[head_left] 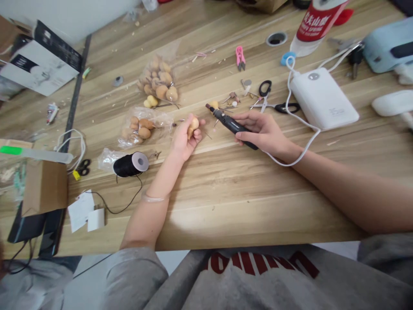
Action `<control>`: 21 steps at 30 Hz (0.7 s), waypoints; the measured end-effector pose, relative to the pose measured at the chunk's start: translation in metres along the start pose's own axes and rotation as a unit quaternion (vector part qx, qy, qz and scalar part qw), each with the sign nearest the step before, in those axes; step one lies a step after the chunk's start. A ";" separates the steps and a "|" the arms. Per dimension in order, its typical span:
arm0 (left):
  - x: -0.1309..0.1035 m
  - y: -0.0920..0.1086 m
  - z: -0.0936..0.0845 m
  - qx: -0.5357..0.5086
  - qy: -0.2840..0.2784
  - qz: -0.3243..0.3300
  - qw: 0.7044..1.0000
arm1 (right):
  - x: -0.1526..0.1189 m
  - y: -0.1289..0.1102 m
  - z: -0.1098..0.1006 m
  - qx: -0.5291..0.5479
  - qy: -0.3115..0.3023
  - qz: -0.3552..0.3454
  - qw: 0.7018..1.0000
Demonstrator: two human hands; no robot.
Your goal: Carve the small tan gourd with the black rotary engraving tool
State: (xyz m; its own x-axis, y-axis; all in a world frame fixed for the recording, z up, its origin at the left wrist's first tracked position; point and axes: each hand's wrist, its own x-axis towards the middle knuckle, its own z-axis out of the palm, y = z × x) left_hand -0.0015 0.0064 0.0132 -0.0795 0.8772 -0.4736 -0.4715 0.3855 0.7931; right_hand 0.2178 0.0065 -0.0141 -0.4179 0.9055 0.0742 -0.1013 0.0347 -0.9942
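Note:
My left hand (183,144) is closed around a small tan gourd (193,125), whose rounded top shows between thumb and fingers. In my right hand (266,131) lies a black rotary tool (232,125), gripped along its body. Its reddish-brown tip points up and left, apart from the gourd. A white cable (306,148) runs by the right wrist to a white power bank (324,99). Beyond the tool lie loose small bits (232,97) and black-handled scissors (265,88). Clear bags of tan gourds (158,79) sit past my left hand.
A black thread spool (129,165) stands left of my left forearm. Pink snips (240,56), a red-labelled bottle (318,26) and a blue case (387,43) are farther back. At far left are a cardboard box (47,187) and a white printed box (41,64).

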 end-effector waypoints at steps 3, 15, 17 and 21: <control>0.000 0.002 0.002 -0.017 0.011 -0.022 1.000 | 0.000 0.000 -0.001 0.001 -0.004 0.005 1.000; 0.004 0.002 -0.001 -0.050 0.014 -0.017 0.998 | -0.001 0.002 0.000 0.005 0.000 -0.008 1.000; 0.003 0.002 0.001 -0.046 0.015 -0.014 0.999 | -0.001 0.001 0.000 0.005 0.002 -0.007 1.000; 0.003 0.001 0.001 -0.018 0.024 -0.015 0.999 | -0.002 -0.001 0.000 -0.005 0.004 0.009 1.000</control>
State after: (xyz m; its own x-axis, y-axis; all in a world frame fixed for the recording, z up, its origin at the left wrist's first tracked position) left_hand -0.0010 0.0094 0.0131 -0.1072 0.8499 -0.5159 -0.5054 0.4002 0.7644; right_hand 0.2185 0.0046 -0.0130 -0.4123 0.9093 0.0561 -0.0857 0.0226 -0.9961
